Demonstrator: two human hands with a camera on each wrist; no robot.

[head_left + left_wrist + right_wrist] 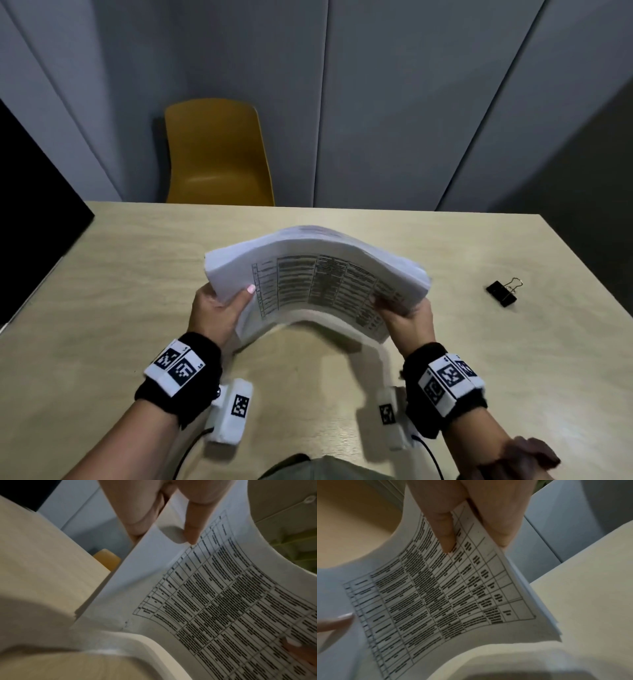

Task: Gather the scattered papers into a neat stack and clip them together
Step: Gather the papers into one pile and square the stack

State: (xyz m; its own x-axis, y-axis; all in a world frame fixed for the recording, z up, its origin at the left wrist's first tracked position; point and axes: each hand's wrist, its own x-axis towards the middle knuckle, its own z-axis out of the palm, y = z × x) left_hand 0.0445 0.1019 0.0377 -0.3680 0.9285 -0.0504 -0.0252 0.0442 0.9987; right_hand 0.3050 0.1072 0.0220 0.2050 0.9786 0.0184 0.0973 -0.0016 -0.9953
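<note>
A stack of white papers (318, 274) with a printed table on top is held above the table, bowed upward in the middle. My left hand (219, 308) grips its left edge, thumb on top. My right hand (400, 311) grips its right edge. In the left wrist view the left thumb (193, 527) presses the top sheet of the papers (214, 601). The right wrist view shows the right thumb (445, 534) on the printed sheet of the papers (436, 595) and fingers under the edge. A black binder clip (501, 293) lies on the table to the right, apart from both hands.
The light wooden table (120, 291) spreads under the papers. A yellow chair (215, 154) stands behind its far edge. Grey wall panels fill the background. A dark panel stands at the far left.
</note>
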